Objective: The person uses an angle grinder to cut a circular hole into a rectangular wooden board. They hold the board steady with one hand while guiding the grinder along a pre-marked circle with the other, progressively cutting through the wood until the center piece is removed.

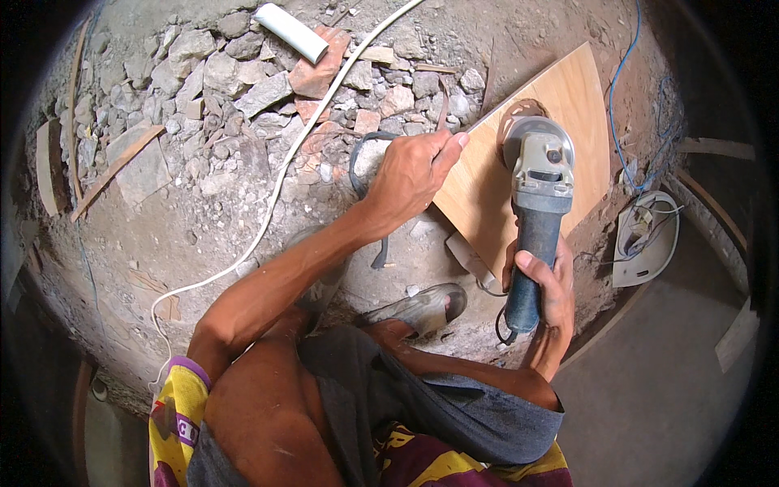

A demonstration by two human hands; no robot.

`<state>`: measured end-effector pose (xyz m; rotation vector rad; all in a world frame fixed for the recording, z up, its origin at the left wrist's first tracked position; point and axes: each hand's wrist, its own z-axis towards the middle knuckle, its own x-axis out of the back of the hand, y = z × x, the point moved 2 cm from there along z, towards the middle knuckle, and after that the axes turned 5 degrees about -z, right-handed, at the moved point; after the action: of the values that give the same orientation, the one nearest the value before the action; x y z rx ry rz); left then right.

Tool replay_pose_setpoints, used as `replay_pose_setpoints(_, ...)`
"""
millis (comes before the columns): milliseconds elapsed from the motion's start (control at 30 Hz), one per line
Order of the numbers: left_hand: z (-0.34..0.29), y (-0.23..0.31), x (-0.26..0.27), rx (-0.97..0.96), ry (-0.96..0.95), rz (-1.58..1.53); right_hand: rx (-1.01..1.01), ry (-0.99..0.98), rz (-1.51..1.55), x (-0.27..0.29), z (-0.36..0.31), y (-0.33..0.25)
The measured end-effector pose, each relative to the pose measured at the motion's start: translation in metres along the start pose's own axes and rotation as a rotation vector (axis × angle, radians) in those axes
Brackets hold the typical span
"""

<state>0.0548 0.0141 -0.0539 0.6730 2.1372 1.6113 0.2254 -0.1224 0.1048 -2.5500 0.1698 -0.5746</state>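
Observation:
An angle grinder (540,235) with a dark blue-grey body and a pale gear head is gripped in my right hand (556,284), fingers wrapped around its handle. Its disc (560,130) sits over a wood-grained panel (580,97), beside a rough-edged round patch (519,112), brown and partly hidden by the grinder head. My left hand (412,180) is closed at the panel's left edge, thumb pressed to the fingers. A thin brown strip (444,105) rises just beyond that fist; whether the fingers hold it is unclear. A dark cord (355,166) loops behind the left hand.
Broken stone and brick rubble (219,73) lies at the far left, with a white pipe piece (290,32) on it. A white cable (284,166) crosses the dirt floor. Blue wire (614,89) and a white plastic piece (647,239) lie at right. My sandalled foot (426,312) is near the panel.

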Motion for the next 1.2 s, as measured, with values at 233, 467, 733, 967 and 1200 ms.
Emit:
replay_pose_setpoints(233, 0.001, 0.0, 0.001, 0.01, -0.01, 0.021, 0.016, -0.004, -0.011, 0.003, 0.004, 0.003)
replay_pose_setpoints(467, 0.001, -0.002, 0.001, 0.005, -0.004, 0.017, 0.002, -0.004, 0.002, -0.001, 0.004, -0.002)
replay_pose_setpoints(733, 0.001, -0.002, 0.001, -0.007, 0.013, 0.025, 0.005, -0.004, 0.002, -0.001, 0.005, 0.0)
replay_pose_setpoints(967, 0.001, -0.004, 0.0, -0.024, 0.026, 0.012, 0.004, -0.012, -0.004, -0.003, 0.006, -0.005)
replay_pose_setpoints(1200, 0.001, 0.0, 0.002, -0.033, 0.023, 0.028, 0.006, -0.028, -0.036, 0.0, 0.008, -0.006)
